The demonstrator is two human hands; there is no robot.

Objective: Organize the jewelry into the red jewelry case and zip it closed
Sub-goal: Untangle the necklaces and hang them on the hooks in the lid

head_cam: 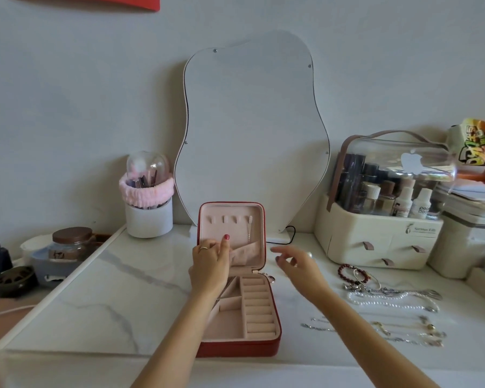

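**Red shell, blush lining, white marble**

From my feed, the jewelry case [237, 349] reads deep red outside with a pale blush-pink lining. The counter [101, 298] is white marble threaded with grey veins. My left hand [210, 261] shows a red-painted nail and a gold ring. To the right I see a dark red beaded bracelet [347, 271], a white pearl necklace [381, 299] and silver chains [375, 329]. The brush holder [149, 221] is white, wrapped in a fluffy pink band [146, 193]. The organizer [375, 236] is cream with brownish-mauve tabs and handle. The jar [72, 245] has a brown lid. The wall is pale grey.
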